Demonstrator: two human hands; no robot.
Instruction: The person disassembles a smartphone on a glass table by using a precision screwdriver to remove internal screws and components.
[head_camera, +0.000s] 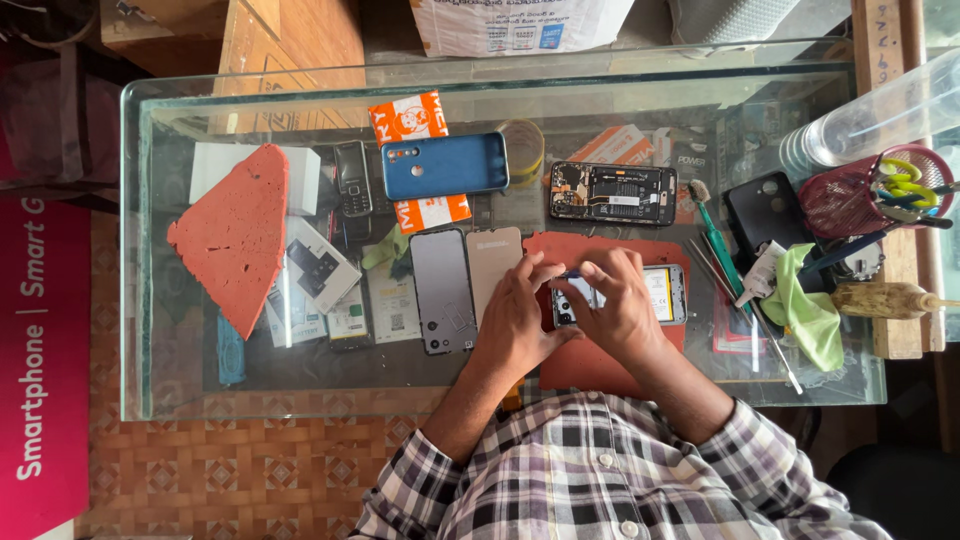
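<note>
Both my hands work over an opened smartphone (668, 294) that lies on a red mat (600, 365) on the glass table. My left hand (515, 320) presses its fingers against the phone's left end. My right hand (615, 305) pinches a small dark tool or part over the phone's camera area; what it is stays hidden by the fingers. Just left of my hands lie a grey phone back panel (442, 290) and a beige panel (492, 262).
A second opened phone (612, 192), a blue phone case (445, 165), a small keypad phone (352, 178) and a red triangular foam piece (235, 235) lie further back and left. At right are a brush (712, 225), tweezers, a green cloth (805, 310), a black case (765, 210) and a red tool basket (870, 190).
</note>
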